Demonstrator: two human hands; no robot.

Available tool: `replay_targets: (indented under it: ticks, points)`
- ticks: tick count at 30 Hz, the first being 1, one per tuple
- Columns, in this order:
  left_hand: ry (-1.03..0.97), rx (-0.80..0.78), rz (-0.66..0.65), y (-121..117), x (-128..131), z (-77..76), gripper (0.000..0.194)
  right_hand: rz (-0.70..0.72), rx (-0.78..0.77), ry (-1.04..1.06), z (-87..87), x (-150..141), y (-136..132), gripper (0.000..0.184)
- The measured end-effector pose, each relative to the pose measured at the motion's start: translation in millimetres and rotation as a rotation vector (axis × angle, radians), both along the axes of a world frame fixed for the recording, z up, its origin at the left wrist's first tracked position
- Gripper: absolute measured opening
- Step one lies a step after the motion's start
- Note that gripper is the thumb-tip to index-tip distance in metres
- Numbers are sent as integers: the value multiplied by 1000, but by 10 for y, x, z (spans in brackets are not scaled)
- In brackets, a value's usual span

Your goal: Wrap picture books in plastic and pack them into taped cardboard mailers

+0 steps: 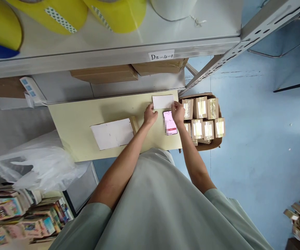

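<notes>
A small white rectangular card or flat box (162, 102) lies at the far right of the pale yellow table (74, 114). At its lower left corner, my left hand (150, 115) has its fingers bent against the edge. My right hand (178, 112) grips the opposite, right end, its fingertips partly hidden. Just below the card is a phone (169, 123) with a lit pink screen, partly covered by my right hand. Further left on the table rests a larger stack of white sheets or cards (112, 134), with a brown cardboard edge showing at its right.
A carton of small taped boxes (202, 114) stands right of the table. Overhead, a metal shelf (129, 48) carries yellow tape rolls (118, 15). Cardboard boxes (105, 74) sit beneath it. At left are a clear plastic bag (48, 163) and books (35, 222). Blue floor (248, 139) spreads right.
</notes>
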State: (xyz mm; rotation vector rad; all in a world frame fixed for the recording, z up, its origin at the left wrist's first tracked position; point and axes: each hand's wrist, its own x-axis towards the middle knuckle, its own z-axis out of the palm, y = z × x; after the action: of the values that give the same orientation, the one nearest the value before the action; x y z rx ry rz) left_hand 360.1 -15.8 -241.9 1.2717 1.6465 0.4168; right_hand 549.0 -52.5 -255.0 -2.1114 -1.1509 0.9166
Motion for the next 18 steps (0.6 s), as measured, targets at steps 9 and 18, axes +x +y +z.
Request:
replay_targets:
  ticks: [9,18]
  points:
    - [16,-124,155,64,64,135,30,-54,3,-40,168,-5,123,43]
    - [99,-78,190,184,-138,291,15,63,39,-97,463,-115,155,51]
